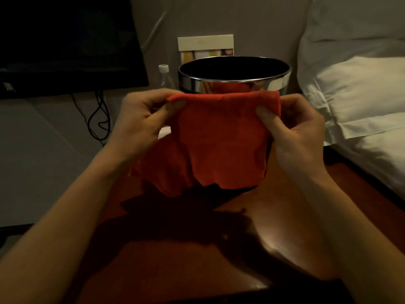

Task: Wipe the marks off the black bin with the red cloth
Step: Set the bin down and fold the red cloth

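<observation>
Black bin mostly hidden behind red cloth; only dark mouth, shiny chrome rim band and a sliver of base visible, marks impossible to make out. Upright on reddish-brown table, mouth up. Cloth stretched level, top corners pinched by left hand and right hand.

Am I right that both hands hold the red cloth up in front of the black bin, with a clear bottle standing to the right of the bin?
Not quite. In the head view the bottle stands left of the bin, not right. Both the left hand and right hand do pinch the red cloth before it.
</observation>
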{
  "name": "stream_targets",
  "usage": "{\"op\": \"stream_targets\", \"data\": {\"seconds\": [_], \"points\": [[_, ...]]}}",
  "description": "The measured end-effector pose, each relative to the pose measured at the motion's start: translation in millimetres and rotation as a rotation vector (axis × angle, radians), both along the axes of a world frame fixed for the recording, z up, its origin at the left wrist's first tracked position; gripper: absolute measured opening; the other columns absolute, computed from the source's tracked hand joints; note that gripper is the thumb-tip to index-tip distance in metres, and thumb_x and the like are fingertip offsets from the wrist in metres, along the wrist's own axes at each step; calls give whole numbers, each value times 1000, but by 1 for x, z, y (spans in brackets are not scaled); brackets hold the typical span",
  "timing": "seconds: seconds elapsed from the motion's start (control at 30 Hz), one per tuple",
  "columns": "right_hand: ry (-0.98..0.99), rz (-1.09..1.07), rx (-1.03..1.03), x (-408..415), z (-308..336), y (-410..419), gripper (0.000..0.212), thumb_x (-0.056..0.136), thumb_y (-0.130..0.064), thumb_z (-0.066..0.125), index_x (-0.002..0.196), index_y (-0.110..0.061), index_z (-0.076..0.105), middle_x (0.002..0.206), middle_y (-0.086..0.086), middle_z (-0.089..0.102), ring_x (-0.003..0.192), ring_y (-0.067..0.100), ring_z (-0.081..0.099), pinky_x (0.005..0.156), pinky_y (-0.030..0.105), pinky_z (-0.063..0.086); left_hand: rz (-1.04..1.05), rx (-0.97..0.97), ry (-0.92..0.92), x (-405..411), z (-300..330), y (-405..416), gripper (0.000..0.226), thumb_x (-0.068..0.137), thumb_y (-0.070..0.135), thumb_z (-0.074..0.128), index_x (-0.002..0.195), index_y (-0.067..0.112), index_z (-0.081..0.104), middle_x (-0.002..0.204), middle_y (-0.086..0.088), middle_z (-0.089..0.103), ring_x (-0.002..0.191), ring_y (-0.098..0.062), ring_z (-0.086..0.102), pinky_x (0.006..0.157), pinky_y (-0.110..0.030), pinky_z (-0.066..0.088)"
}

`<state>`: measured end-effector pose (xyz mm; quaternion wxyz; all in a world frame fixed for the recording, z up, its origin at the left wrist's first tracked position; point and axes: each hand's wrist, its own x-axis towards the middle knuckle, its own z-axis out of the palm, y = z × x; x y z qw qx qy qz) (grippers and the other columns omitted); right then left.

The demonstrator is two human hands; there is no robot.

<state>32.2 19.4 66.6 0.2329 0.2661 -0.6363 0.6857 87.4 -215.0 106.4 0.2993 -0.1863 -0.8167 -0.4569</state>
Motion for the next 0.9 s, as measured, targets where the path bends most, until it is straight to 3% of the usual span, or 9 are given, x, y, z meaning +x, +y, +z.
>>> {"op": "stream_targets", "data": {"seconds": [0.13, 0.3, 0.37, 0.43, 0.57, 0.7, 0.77, 0.83, 0.9], "points": [[-58, 138, 14, 2, -9, 16, 15, 80, -17, 75, 91, -18, 64, 80, -15, 72, 79, 0, 68, 73, 17, 53, -95, -64, -86, 13, -11, 1, 15, 87, 26, 59, 100, 28, 67, 90, 25, 70, 88, 1, 68, 73, -14, 53], [-276, 540, 425, 14, -55, 47, 17, 72, -5, 79, 79, -20, 75, 78, 3, 73, 77, 11, 68, 72, 23, 54, -315, -350, -364, 42, -92, 3, 20, 83, 19, 72, 102, 17, 76, 89, 18, 73, 79, 9, 66, 68, -8, 48], [-367, 641, 617, 22, -73, 55, 12, 74, -4, 84, 81, -8, 74, 85, 20, 72, 81, 22, 67, 78, 36, 54, -352, -448, -381, 52, -121, 3, 20, 85, 19, 73, 105, 18, 76, 96, 16, 74, 87, 6, 68, 72, -19, 54], [-435, 670, 695, 28, -85, 59, 14, 74, -3, 85, 82, 0, 73, 89, 24, 71, 85, 22, 67, 82, 38, 53, -367, -467, -377, 60, -138, 3, 19, 88, 21, 71, 106, 18, 75, 100, 14, 74, 92, 4, 68, 77, -28, 56], [-457, 652, 741, 35, -89, 61, 13, 73, -4, 85, 80, -5, 74, 88, 13, 74, 85, 13, 68, 82, 24, 51, -368, -381, -381, 71, -146, 5, 24, 90, 33, 65, 107, 19, 75, 103, 17, 73, 94, 4, 67, 79, -25, 55], [-432, 602, 743, 40, -91, 58, 14, 72, -8, 86, 79, -6, 74, 86, 11, 74, 83, 17, 69, 81, 31, 56, -304, -338, -306, 74, -151, 6, 22, 87, 29, 67, 106, 20, 75, 105, 21, 71, 95, 5, 67, 79, -20, 54], [-347, 432, 642, 48, -93, 58, 12, 73, -11, 85, 80, -13, 74, 84, 7, 74, 81, 18, 70, 74, 32, 57, -170, -289, -181, 78, -151, 8, 25, 85, 24, 64, 107, 19, 74, 104, 21, 71, 97, 6, 66, 80, -16, 52], [-199, 203, 518, 59, -93, 60, 14, 75, -12, 84, 81, -18, 73, 84, 0, 73, 80, 14, 70, 70, 24, 54, -28, -250, -27, 82, -147, 10, 25, 86, 18, 61, 108, 16, 73, 107, 16, 71, 102, 4, 65, 85, -14, 49], [-32, 125, 527, 65, -95, 64, 17, 77, -10, 84, 82, -17, 70, 85, -4, 71, 80, 15, 70, 69, 26, 53, 0, -307, 85, 84, -142, 10, 22, 89, 12, 60, 108, 12, 72, 112, 7, 70, 106, -1, 65, 90, -17, 49]]}}
